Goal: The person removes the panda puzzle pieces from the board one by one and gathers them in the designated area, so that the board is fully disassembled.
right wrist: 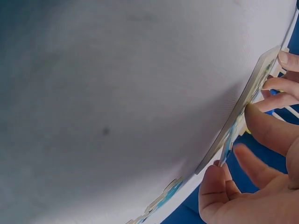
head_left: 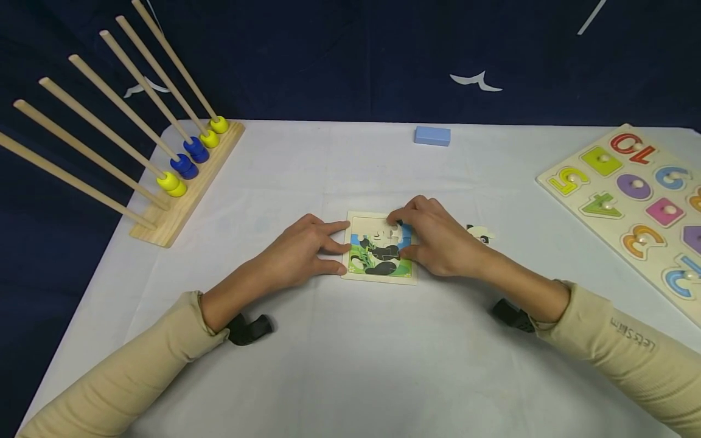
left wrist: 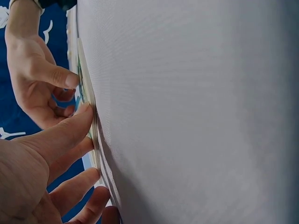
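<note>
A small panda jigsaw puzzle (head_left: 378, 252) lies in a pale wooden frame (head_left: 379, 279) on the table. The frame's upper left shows bare wood. My left hand (head_left: 298, 250) rests its extended fingertips and thumb along the frame's left edge, also visible in the left wrist view. At the upper right of the puzzle, my right hand (head_left: 438, 240) pinches a blue-edged puzzle piece (right wrist: 227, 148) against the frame. That piece is partly covered by the fingers. A loose panda-face piece (head_left: 482, 233) lies on the cloth just beyond the right hand, partly hidden by it.
On the left stands a wooden peg rack (head_left: 188, 194) with yellow and blue beads. A blue block (head_left: 432, 135) lies near the table's far edge. A number and shape board (head_left: 613, 176) with knobs occupies the right. White cloth (head_left: 350, 365) covers the table.
</note>
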`<state>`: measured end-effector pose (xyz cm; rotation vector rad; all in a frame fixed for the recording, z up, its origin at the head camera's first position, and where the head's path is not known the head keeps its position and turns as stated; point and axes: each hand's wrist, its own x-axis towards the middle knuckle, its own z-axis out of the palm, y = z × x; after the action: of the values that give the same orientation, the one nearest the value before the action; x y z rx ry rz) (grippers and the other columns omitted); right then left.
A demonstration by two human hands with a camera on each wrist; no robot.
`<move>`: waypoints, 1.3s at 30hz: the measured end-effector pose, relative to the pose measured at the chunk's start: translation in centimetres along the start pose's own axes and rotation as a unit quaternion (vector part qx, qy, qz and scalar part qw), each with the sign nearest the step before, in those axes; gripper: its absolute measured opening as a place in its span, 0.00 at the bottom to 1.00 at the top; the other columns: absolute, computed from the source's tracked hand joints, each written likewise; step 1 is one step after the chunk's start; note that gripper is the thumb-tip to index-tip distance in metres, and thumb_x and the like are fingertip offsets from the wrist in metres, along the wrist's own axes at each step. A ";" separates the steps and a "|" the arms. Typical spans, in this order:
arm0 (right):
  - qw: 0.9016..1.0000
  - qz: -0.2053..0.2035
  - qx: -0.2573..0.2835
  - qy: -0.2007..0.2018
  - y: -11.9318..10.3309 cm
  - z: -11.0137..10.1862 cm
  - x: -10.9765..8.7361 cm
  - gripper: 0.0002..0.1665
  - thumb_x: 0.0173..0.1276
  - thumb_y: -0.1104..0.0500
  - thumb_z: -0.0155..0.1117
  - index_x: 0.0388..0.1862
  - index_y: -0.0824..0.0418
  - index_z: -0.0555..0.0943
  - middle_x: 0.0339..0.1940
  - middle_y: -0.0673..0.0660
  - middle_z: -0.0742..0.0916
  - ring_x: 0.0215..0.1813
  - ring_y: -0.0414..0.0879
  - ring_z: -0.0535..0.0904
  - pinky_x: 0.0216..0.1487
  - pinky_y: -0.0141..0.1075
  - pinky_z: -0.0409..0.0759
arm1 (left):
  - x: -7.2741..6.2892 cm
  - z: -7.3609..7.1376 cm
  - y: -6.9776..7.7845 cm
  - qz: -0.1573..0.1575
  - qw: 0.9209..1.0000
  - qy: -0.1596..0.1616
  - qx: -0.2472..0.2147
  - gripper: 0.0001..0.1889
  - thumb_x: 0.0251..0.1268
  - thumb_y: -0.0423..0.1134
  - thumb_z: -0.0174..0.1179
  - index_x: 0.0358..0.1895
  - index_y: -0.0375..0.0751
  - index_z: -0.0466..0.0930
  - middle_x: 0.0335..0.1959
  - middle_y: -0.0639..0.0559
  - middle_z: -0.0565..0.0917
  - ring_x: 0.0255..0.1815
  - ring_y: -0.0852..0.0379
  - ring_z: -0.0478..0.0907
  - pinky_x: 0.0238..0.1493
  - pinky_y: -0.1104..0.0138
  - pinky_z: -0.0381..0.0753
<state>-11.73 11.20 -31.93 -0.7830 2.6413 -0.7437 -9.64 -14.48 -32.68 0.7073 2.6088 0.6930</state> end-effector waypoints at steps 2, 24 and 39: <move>1.000 0.003 -0.003 0.003 -0.1 0.0 0.0 0.30 0.60 0.69 0.70 0.63 0.67 0.76 0.52 0.64 0.77 0.55 0.58 0.67 0.56 0.49 0.67 | 0.0 0.0 0.0 0.001 1.000 0.000 0.000 0.22 0.58 0.44 0.73 0.56 0.42 0.84 0.72 0.51 0.68 0.62 0.50 0.66 0.60 0.59 0.69; 0.999 0.003 -0.021 0.023 0.2 -0.2 0.2 0.23 0.64 0.74 0.61 0.59 0.72 0.78 0.49 0.66 0.80 0.49 0.57 0.69 0.50 0.48 0.68 | -0.1 0.0 0.0 0.001 1.000 0.003 0.006 0.23 0.57 0.43 0.73 0.56 0.42 0.84 0.73 0.51 0.67 0.62 0.50 0.66 0.60 0.59 0.69; 1.000 0.013 0.009 0.023 0.4 -0.6 -0.3 0.24 0.65 0.72 0.62 0.61 0.71 0.77 0.52 0.65 0.81 0.50 0.55 0.72 0.55 0.49 0.70 | -0.2 0.0 -0.1 0.005 1.000 0.005 -0.007 0.22 0.57 0.43 0.73 0.55 0.42 0.84 0.72 0.51 0.68 0.62 0.50 0.66 0.60 0.59 0.69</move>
<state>-11.93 11.85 -31.58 -0.7340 2.6757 -0.7873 -9.50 -14.61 -32.72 0.7155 2.6078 0.7193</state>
